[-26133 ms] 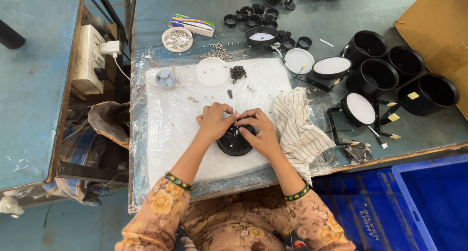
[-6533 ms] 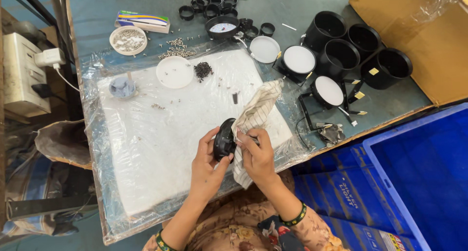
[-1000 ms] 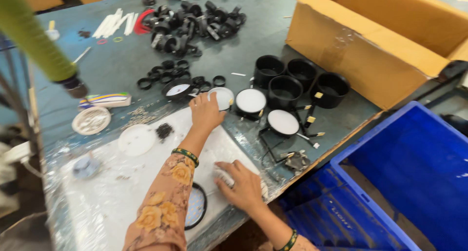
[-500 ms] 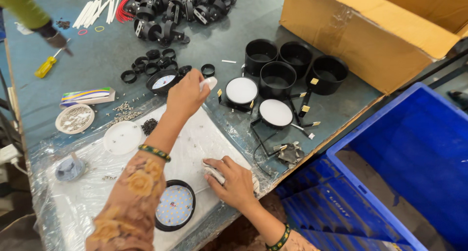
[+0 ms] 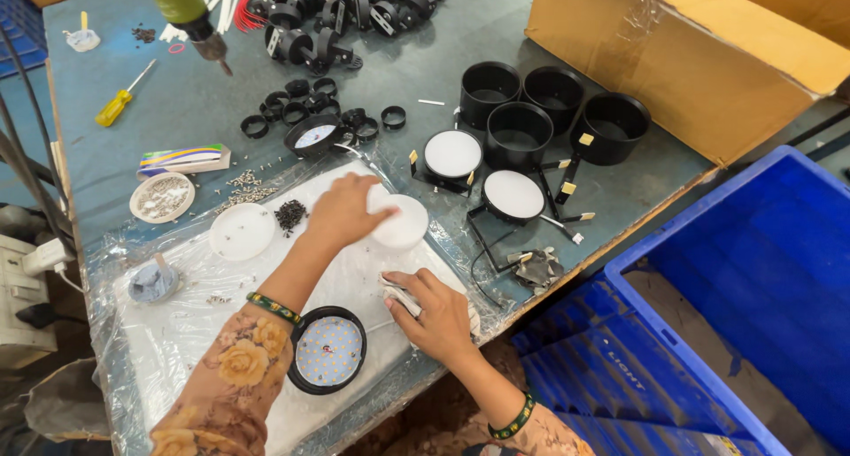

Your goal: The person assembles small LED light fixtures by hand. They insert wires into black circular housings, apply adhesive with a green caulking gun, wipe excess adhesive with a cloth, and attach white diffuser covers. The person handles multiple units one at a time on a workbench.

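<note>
A white mat [image 5: 266, 288] covers the near end of the table [image 5: 425, 31]. At the mat's far edge the left hand [image 5: 341, 212] holds a white disc [image 5: 403, 226], its grip closed over it. Nearer on the mat, the right hand [image 5: 438, 314] pins a cloth [image 5: 400, 298], fingers curled on it, beside a round black lamp [image 5: 328, 350].

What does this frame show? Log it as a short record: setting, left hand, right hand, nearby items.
setting: blue-grey workbench with a plastic-covered white pad
left hand: left hand on a white round disc
right hand: right hand pressing a cloth to the pad
nearby items: black round lamp housing showing its LEDs; yellow screwdriver; cardboard box; blue crate
</note>
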